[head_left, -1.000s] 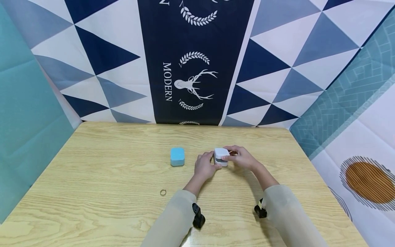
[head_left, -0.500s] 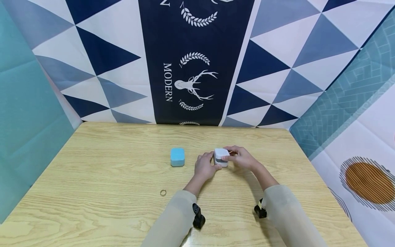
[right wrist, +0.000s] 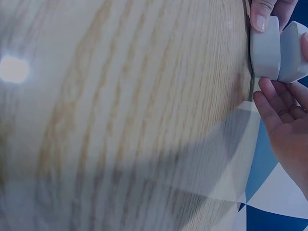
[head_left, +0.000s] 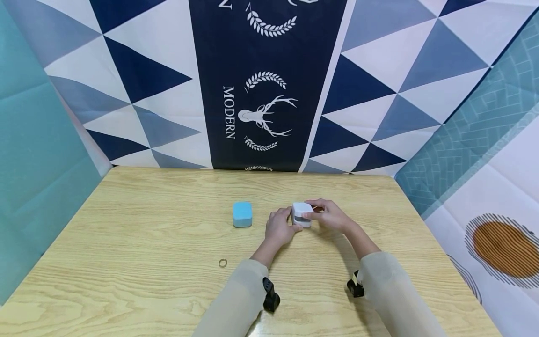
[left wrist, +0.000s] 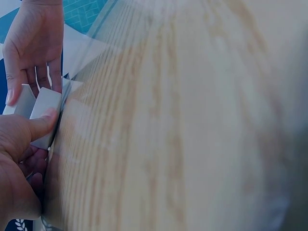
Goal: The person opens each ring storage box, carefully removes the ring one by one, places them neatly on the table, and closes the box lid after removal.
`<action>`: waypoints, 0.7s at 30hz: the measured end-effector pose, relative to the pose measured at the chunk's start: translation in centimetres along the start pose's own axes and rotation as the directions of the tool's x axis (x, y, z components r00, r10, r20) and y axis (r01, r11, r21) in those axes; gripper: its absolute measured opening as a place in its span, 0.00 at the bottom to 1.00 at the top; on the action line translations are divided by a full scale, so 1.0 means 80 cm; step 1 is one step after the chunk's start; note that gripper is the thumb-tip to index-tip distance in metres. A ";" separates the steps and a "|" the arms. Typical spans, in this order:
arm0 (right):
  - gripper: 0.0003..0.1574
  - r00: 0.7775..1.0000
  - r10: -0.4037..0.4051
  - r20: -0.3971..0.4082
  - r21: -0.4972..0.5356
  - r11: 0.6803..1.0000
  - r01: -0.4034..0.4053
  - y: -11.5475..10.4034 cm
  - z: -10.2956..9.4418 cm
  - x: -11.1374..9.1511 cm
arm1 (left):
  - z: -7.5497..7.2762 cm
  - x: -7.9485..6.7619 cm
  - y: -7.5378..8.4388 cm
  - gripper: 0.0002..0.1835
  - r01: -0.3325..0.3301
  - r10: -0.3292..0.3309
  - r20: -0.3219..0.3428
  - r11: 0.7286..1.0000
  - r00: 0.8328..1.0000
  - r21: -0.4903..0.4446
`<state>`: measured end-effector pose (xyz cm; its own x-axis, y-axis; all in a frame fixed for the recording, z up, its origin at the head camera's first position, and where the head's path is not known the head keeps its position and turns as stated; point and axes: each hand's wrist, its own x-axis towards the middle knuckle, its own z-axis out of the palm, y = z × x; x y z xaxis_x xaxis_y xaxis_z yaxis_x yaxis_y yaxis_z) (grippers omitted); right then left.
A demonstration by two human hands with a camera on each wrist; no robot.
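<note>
A small white box (head_left: 301, 207) with rounded corners stands on the wooden table, its upper part tilted away from its lower part by a wedge-shaped gap. My left hand (head_left: 279, 227) grips the lower part (left wrist: 46, 108), thumb against its near side. From the right, my right hand (head_left: 331, 216) pinches the upper part (right wrist: 292, 50) between thumb and fingers. The right wrist view shows the two parts apart on one side and meeting at the other. The box's inside is hidden in every view.
A light blue box (head_left: 242, 214) of similar size stands to the left of my left hand. Closer to me lies a small ring (head_left: 222, 263). The wooden table (head_left: 147, 234) ends at a patterned cloth backdrop (head_left: 168, 117).
</note>
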<state>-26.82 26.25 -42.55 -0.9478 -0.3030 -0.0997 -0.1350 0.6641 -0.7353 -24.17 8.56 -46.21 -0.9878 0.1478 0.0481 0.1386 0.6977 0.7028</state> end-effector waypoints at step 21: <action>0.34 1.000 -0.015 -0.007 -0.011 1.000 0.015 0.000 0.000 0.000 | 0.000 0.000 0.001 0.35 -0.005 0.005 0.003 1.000 1.000 0.008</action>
<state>-26.85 26.26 -42.57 -0.9477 -0.3078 -0.0839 -0.1520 0.6668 -0.7296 -24.21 8.62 -46.20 -0.9869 0.1533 0.0498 0.1443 0.7026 0.6968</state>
